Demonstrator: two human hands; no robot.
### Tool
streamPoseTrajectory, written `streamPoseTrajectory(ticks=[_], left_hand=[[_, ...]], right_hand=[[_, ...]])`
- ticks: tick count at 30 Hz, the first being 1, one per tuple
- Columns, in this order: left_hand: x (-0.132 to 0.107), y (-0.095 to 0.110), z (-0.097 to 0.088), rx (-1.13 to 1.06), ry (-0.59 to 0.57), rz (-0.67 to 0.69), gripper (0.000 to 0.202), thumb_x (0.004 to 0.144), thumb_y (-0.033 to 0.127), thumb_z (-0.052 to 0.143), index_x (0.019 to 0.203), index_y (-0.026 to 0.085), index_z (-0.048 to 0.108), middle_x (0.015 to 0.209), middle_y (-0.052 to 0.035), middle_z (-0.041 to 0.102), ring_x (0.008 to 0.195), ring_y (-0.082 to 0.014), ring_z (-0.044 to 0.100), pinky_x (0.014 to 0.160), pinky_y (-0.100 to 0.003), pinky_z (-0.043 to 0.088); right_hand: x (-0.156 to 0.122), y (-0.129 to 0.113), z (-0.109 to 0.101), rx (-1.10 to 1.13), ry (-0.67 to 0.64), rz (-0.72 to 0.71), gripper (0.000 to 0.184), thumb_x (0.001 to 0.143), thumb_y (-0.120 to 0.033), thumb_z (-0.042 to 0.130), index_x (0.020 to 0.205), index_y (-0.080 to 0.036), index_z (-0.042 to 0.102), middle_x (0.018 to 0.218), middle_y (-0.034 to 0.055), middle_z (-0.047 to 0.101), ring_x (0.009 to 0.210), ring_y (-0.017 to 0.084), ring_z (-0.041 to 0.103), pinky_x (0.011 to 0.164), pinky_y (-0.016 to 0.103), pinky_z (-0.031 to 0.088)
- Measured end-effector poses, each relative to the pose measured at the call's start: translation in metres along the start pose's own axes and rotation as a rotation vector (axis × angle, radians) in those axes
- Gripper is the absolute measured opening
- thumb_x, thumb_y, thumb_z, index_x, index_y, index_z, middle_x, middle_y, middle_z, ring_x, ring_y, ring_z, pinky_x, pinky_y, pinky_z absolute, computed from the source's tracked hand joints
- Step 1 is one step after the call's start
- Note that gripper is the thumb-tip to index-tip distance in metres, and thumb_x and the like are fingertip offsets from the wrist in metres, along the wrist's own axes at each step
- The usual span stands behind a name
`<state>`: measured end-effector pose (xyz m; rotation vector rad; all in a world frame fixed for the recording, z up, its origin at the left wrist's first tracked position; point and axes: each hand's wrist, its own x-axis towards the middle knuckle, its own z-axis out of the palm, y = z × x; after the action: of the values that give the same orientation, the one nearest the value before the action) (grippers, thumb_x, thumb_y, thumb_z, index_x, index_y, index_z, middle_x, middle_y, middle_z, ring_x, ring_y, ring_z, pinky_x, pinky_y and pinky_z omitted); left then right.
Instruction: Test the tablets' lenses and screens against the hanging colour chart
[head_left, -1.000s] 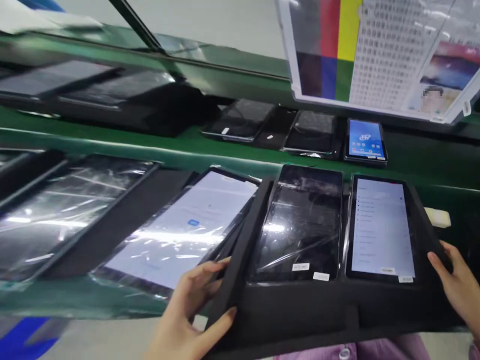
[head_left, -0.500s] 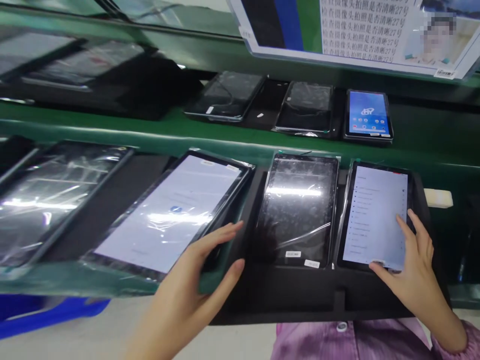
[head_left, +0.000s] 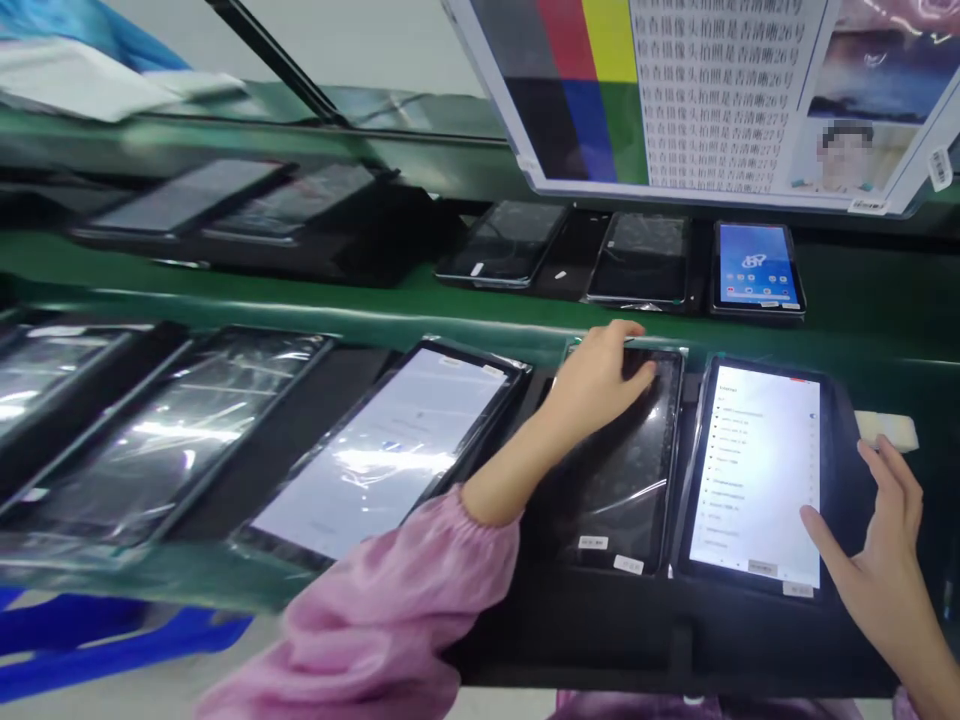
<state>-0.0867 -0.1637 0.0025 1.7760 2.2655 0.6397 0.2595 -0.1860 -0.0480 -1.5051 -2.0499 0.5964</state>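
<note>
Dark tablet (head_left: 619, 480) beneath the left hand (head_left: 596, 380), grip unclear, right hand (head_left: 883, 545) loosely spread, lit tablet (head_left: 757, 480) just to its left

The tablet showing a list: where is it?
In the head view, the list-screen tablet lies right of centre, between the right hand and the dark tablet beneath the left hand.

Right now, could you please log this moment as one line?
left hand: at top edge of dark-screened tablet | right hand: open, at right edge of lit tablet | black tray: under both tablets
</note>
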Motion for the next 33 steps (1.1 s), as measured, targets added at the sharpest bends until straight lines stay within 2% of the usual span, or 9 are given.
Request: streamPoseTrajectory(ticks=[4,7,13,17,22,25,29,31,33], left_hand=[[0.017,0.023,0.021,0.042,-0.11,-0.042,0.046,0.09,0.028,0.068,0.129,0.013,0.049,0.121,-0.0129,0.071,0.119,-0.0323,0.065,0.102,-0.045,0.052],[0.017,0.034,0.027,0.093,-0.113,-0.073,0.047,0.09,0.024,0.066,0.132,0.012,0.047,0.119,-0.0134,0.071,0.12,-0.0341,0.064,0.099,-0.045,0.053],[0.021,0.04,0.03,0.106,-0.115,-0.088,0.036,0.083,0.016,0.063,0.118,0.014,0.051,0.107,-0.0145,0.071,0.11,-0.0354,0.067,0.087,-0.042,0.056],[0.022,0.037,0.029,0.068,-0.114,-0.088,0.034,0.082,0.015,0.061,0.115,0.015,0.052,0.109,-0.0158,0.071,0.11,-0.0354,0.068,0.089,-0.044,0.056],[0.008,0.011,0.019,-0.089,-0.128,-0.007,0.038,0.087,0.029,0.063,0.121,0.017,0.052,0.125,-0.0145,0.069,0.121,-0.0301,0.066,0.104,-0.043,0.054],[-0.01,-0.013,0.005,-0.234,-0.034,0.001,0.041,0.088,0.039,0.057,0.123,0.018,0.054,0.129,-0.0154,0.067,0.126,-0.0329,0.062,0.112,-0.051,0.048],[-0.041,-0.045,-0.019,-0.327,0.099,-0.19,0.051,0.089,0.052,0.055,0.129,0.02,0.051,0.136,-0.0153,0.063,0.131,-0.0363,0.058,0.115,-0.058,0.043],[-0.058,-0.058,-0.028,-0.38,0.133,-0.312,0.056,0.087,0.057,0.057,0.13,0.022,0.049,0.142,-0.015,0.059,0.138,-0.0377,0.053,0.119,-0.06,0.039],[-0.076,-0.068,-0.031,-0.44,0.145,-0.418,0.062,0.084,0.061,0.059,0.131,0.023,0.048,0.148,-0.0149,0.054,0.145,-0.039,0.045,0.123,-0.06,0.034]], right_hand=[[0.006,-0.006,0.0,0.035,0.01,0.038,0.076,0.096,-0.057,0.061,0.159,-0.029,0.029,0.166,0.0151,0.021,0.151,0.045,0.025,0.114,0.072,0.036],[0.01,-0.014,0.002,0.063,0.003,0.093,0.073,0.098,-0.055,0.057,0.16,-0.029,0.026,0.167,0.0143,0.022,0.152,0.044,0.024,0.116,0.073,0.034],[0.017,-0.023,0.01,0.172,-0.028,0.202,0.075,0.096,-0.062,0.057,0.159,-0.033,0.028,0.168,0.0101,0.021,0.152,0.045,0.024,0.111,0.073,0.04],[0.025,-0.02,0.006,0.181,-0.005,0.195,0.077,0.096,-0.064,0.056,0.16,-0.033,0.027,0.168,0.0118,0.021,0.152,0.046,0.024,0.111,0.074,0.04],[0.044,0.01,0.001,0.067,0.015,0.12,0.081,0.092,-0.067,0.058,0.159,-0.031,0.03,0.168,0.0127,0.024,0.15,0.049,0.026,0.112,0.08,0.033],[0.057,0.029,-0.003,-0.008,-0.012,0.102,0.081,0.087,-0.072,0.06,0.154,-0.031,0.039,0.166,0.0121,0.029,0.147,0.05,0.032,0.108,0.081,0.037],[0.091,0.033,-0.01,-0.046,-0.01,0.057,0.073,0.091,-0.068,0.053,0.15,-0.025,0.045,0.16,0.0124,0.041,0.147,0.041,0.038,0.117,0.068,0.037],[0.126,0.033,-0.013,-0.008,-0.04,0.085,0.071,0.089,-0.06,0.057,0.145,-0.018,0.049,0.151,0.0162,0.05,0.144,0.036,0.044,0.12,0.057,0.038],[0.171,0.037,-0.013,0.013,-0.101,0.202,0.069,0.085,-0.045,0.064,0.143,-0.01,0.049,0.142,0.0201,0.058,0.133,0.032,0.057,0.113,0.045,0.048]])
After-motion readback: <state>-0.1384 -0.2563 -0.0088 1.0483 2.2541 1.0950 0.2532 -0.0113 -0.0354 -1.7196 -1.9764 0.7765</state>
